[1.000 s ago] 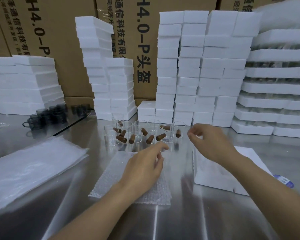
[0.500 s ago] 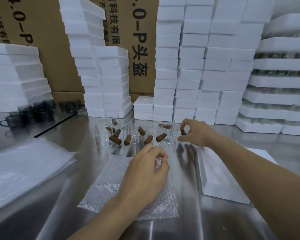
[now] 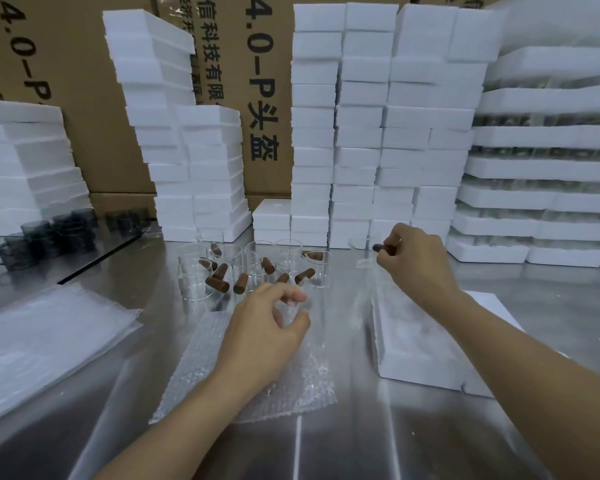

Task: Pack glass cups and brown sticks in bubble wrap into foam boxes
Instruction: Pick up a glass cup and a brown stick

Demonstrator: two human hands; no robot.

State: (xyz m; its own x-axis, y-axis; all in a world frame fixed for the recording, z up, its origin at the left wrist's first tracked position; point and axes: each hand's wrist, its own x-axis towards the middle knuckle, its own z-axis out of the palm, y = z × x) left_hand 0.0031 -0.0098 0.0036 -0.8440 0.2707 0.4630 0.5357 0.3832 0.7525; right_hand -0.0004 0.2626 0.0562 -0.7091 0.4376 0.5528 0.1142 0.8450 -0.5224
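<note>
Right hand (image 3: 416,261): fingertips pinch one brown stick (image 3: 379,247), held clear of the remaining sticks and cups (image 3: 257,268).
Left hand (image 3: 267,330): fingers curl round what seems a glass cup (image 3: 289,311), kept over the bubble wrap (image 3: 201,368) for rolling.
Foam box (image 3: 413,351): waits alongside.
The cup's outline is barely legible and the stick is mostly hidden.

Most of brown stick (image 3: 378,247) hidden in right hand (image 3: 417,263)

One wide-angle camera rides on my head, facing forward and down across the steel table (image 3: 361,445). It sits close: my forearms (image 3: 194,420) enter from the bottom edge, and stacked foam boxes (image 3: 357,133) stand opposite.
</note>
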